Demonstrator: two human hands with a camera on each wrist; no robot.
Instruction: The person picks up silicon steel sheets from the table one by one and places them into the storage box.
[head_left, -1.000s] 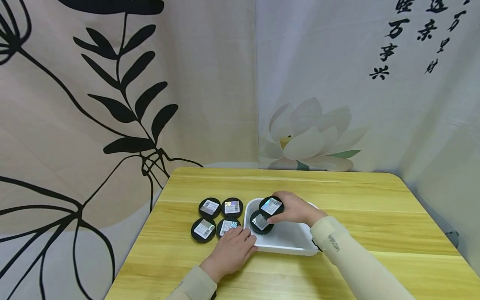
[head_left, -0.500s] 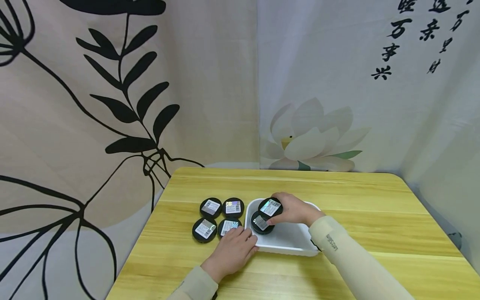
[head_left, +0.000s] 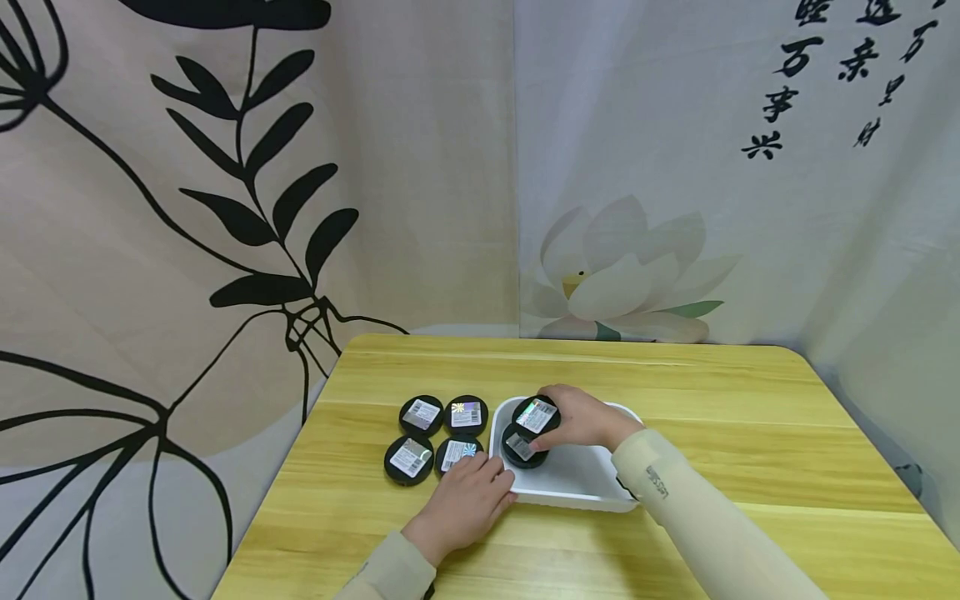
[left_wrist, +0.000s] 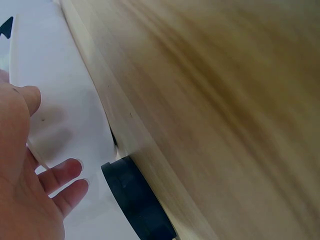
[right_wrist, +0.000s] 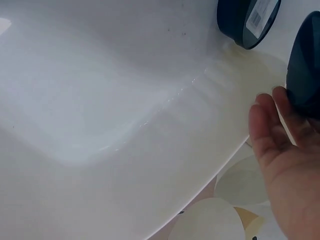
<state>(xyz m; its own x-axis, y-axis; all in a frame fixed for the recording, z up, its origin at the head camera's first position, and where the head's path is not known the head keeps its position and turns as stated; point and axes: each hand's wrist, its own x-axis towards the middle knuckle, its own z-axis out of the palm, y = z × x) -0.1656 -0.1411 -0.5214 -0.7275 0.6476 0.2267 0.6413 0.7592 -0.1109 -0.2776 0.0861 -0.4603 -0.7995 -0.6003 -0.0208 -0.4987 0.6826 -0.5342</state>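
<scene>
My right hand (head_left: 588, 417) pinches a short black round jar (head_left: 537, 414) with a silver barcode label facing up. This jar is tilted over the white tray's (head_left: 585, 492) left end, partly overlapping another black jar (head_left: 517, 454) inside the tray. In the right wrist view the held jar (right_wrist: 305, 65) is at the fingertips, near the tray's wall. My left hand (head_left: 468, 500) holds the tray at its near left corner. The left wrist view shows its thumb and fingers against the white outer wall, next to a dark jar (left_wrist: 137, 200).
Left of the tray, several black labelled jars stand close together on the wooden table (head_left: 712, 400), among them a far left jar (head_left: 421, 415) and a near left jar (head_left: 408, 460). My left hand partly covers one near jar (head_left: 456, 452). A printed curtain (head_left: 435, 167) hangs behind.
The right hand and its jar have shifted slightly left over the tray. My left hand stays at the tray's corner, and the jars on the table have not moved.
</scene>
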